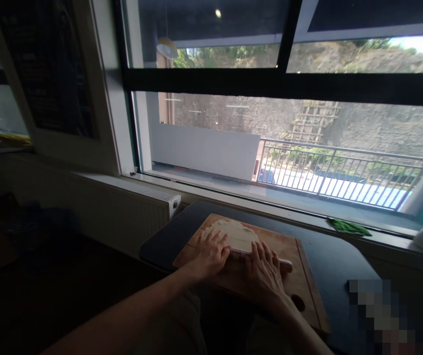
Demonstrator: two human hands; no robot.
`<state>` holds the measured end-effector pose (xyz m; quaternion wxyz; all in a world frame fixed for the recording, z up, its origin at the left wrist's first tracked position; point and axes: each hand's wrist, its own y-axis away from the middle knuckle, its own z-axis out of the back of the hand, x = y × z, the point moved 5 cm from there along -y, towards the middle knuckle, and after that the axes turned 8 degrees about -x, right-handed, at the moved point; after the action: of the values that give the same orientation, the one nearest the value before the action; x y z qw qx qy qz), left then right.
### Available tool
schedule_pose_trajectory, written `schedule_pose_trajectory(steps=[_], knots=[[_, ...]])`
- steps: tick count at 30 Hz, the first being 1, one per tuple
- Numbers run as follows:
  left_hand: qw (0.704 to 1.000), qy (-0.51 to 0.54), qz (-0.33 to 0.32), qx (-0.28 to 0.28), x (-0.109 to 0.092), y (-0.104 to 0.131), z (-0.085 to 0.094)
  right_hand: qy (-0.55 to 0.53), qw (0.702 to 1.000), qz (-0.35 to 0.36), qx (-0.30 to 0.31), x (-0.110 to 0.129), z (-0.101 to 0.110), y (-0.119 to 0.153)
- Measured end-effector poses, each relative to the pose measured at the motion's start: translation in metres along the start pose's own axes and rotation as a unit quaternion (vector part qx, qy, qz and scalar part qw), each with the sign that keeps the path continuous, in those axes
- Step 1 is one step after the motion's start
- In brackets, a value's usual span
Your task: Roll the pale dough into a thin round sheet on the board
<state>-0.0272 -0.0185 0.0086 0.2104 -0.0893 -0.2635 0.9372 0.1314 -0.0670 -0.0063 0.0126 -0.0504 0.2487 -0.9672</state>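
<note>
A flat, pale sheet of dough [235, 232] lies on a wooden board [307, 291]. Across its near edge rests a rolling pin [240, 254], its right handle showing beyond my right hand. My left hand [211, 251] lies over the left part of the pin, fingers spread and pointing forward, palm down. Over the right part of the pin my right hand [265, 266] is laid flat, its fingers stretched out. The hands are apart, with the middle of the pin visible between them. The pin's left end is hidden under my left hand.
The board sits on a dark table [337, 261] with rounded corners, below a large window. A green cloth [349, 227] lies on the sill. A white radiator [152, 202] stands left of the table. A pixelated patch covers something at the table's right edge.
</note>
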Motion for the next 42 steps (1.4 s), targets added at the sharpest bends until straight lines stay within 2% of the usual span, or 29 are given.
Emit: schedule_pose_trajectory(steps=[3, 8, 12, 15, 19, 24, 27, 30, 34, 42], knots=[[1.000, -0.006, 0.015, 0.021, 0.002, -0.013, -0.005, -0.020, 0.999, -0.010, 0.035, -0.004, -0.004, -0.016], [0.990, -0.015, 0.097, 0.101, 0.019, -0.073, -0.036, -0.050, 0.991, -0.068, 0.100, -0.025, -0.026, -0.083], [0.983, -0.020, 0.144, 0.115, 0.039, -0.119, -0.061, -0.045, 0.985, -0.114, 0.123, -0.050, -0.051, -0.134], [0.980, -0.023, 0.165, 0.113, 0.048, -0.137, -0.071, -0.037, 0.982, -0.140, 0.124, -0.063, -0.062, -0.152], [0.981, -0.014, 0.153, 0.122, 0.045, -0.134, -0.070, -0.032, 0.985, -0.134, 0.104, -0.062, -0.056, -0.140], [0.982, -0.008, 0.124, 0.141, 0.030, -0.091, -0.047, -0.029, 0.988, -0.126, 0.085, -0.045, -0.028, -0.086], [0.989, -0.018, 0.094, 0.111, 0.021, -0.063, -0.032, -0.029, 0.989, -0.127, 0.075, -0.034, -0.013, -0.056], [0.995, -0.024, 0.065, 0.068, 0.016, -0.047, -0.025, -0.025, 0.989, -0.127, 0.078, -0.029, -0.006, -0.043], [0.992, -0.028, 0.098, 0.080, 0.021, -0.056, -0.031, -0.021, 0.987, -0.127, 0.093, -0.031, -0.008, -0.060], [0.987, -0.025, 0.136, 0.082, 0.044, -0.122, -0.055, -0.046, 0.979, -0.145, 0.135, -0.054, -0.046, -0.138]])
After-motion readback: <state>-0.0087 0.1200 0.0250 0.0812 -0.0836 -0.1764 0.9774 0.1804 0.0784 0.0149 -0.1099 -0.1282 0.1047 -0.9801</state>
